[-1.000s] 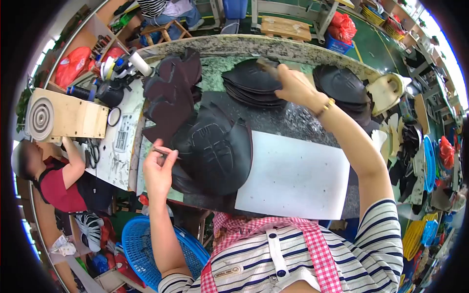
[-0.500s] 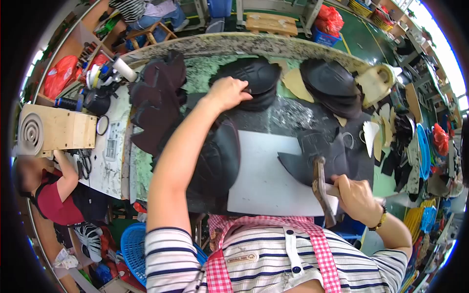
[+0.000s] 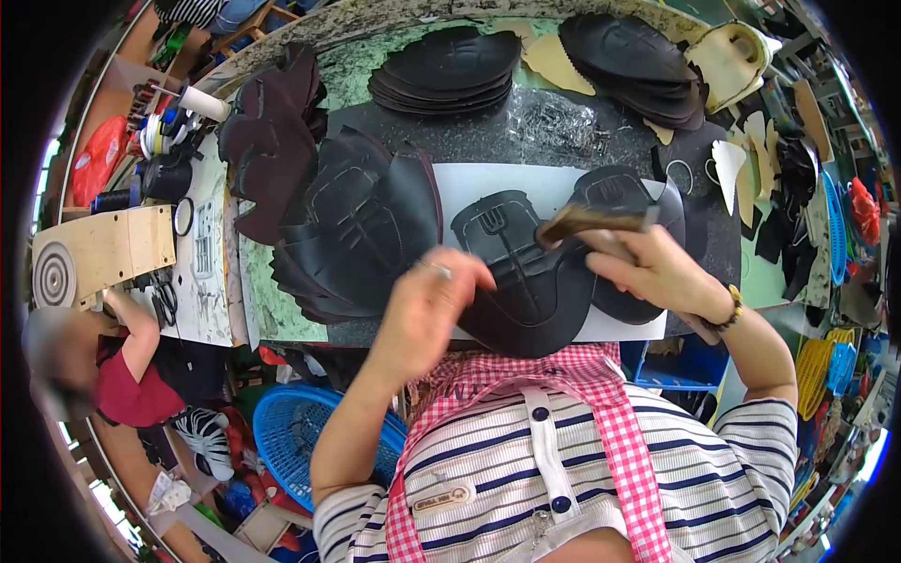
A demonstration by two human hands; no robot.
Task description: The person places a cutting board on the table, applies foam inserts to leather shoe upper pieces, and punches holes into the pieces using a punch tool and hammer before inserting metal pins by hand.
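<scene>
My right hand [image 3: 657,270] is closed around a hammer [image 3: 601,223], its head raised above the work and blurred. Beneath lies a black leather piece [image 3: 511,272] with embossed lines, spread on a white board [image 3: 460,178]. Another dark leather piece [image 3: 615,188] lies to its right, partly hidden by the hammer and hand. My left hand [image 3: 422,310] is by the left edge of the embossed piece; motion smears its fingers, and I cannot tell whether it touches the leather. Just left is a stack of black leather pieces [image 3: 352,225].
More stacks of black leather [image 3: 450,66] and black leather pieces [image 3: 629,61] stand at the back. Brownish pieces [image 3: 267,141] lie left. A clear plastic bag [image 3: 558,122] sits behind the board. A blue basket [image 3: 291,427] stands below the table edge. A co-worker [image 3: 131,375] sits at left.
My left hand has come back from the far stack to the near edge of the board. A black embossed piece now lies there. The hammer has turned and moved forward. The view has shifted.
</scene>
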